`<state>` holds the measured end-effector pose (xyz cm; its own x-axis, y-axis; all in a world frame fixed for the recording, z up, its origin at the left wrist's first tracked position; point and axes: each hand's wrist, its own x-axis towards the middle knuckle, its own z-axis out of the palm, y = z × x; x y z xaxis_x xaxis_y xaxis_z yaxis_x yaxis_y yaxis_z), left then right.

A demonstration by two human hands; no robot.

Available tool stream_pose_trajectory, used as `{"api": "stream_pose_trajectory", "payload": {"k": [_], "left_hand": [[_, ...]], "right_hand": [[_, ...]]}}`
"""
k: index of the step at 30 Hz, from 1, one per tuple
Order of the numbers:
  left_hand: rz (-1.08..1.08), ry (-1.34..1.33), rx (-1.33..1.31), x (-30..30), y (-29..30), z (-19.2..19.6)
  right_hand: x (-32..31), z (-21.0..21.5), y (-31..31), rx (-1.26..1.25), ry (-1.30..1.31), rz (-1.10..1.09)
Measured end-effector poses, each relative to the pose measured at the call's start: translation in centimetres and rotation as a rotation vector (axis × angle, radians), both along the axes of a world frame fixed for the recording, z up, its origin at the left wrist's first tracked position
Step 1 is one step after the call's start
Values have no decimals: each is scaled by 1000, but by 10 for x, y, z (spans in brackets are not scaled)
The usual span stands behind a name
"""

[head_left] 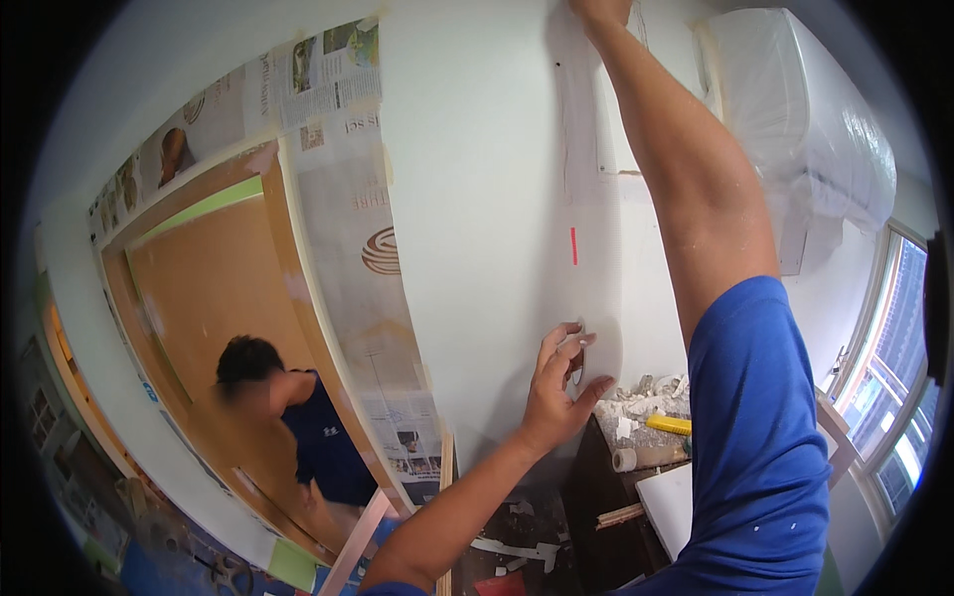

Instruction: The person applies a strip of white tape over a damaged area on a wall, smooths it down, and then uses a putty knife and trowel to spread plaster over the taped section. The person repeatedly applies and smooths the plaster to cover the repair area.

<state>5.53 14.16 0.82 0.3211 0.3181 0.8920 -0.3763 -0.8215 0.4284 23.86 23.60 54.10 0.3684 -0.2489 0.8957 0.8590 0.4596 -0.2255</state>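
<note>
My left hand (558, 392) is closed round a pale, translucent roll of tape (605, 350), held up close to the white wall (467, 199). A greyish vertical band (586, 199) runs up the wall above the roll; I cannot tell whether it is a tape strip or a shadow. On it sits a short red mark (573, 245). Raised high, my right hand (602, 10) is against the upper end of this band. The top edge of the picture cuts it off, so its fingers are mostly hidden.
Scraps, a yellow tool (668, 424) and a white board (668, 507) lie on a dark cabinet below. Plastic wraps a wall unit (795, 109) at upper right. Newspaper (343, 199) borders the wooden door frame (288, 228), where another person (333, 437) stands. A window (889, 338) is at right.
</note>
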Motion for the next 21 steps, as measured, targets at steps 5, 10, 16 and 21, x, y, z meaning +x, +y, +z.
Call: {"api": "stream_pose_trajectory", "payload": {"k": [5,10,16,21], "left_hand": [[-108,-95,6,-1,2,9],[-100,-88,-16,-8,-1,11],[-123,-96,-50,-8,-1,8],[-75,-65,12,-8,-5,5]], "right_hand": [[22,18,20,119,-116,148],[25,34,36,136,-242,87],[26,51,37,55,-264,-59],[33,57,29,-16,-314,33]]}}
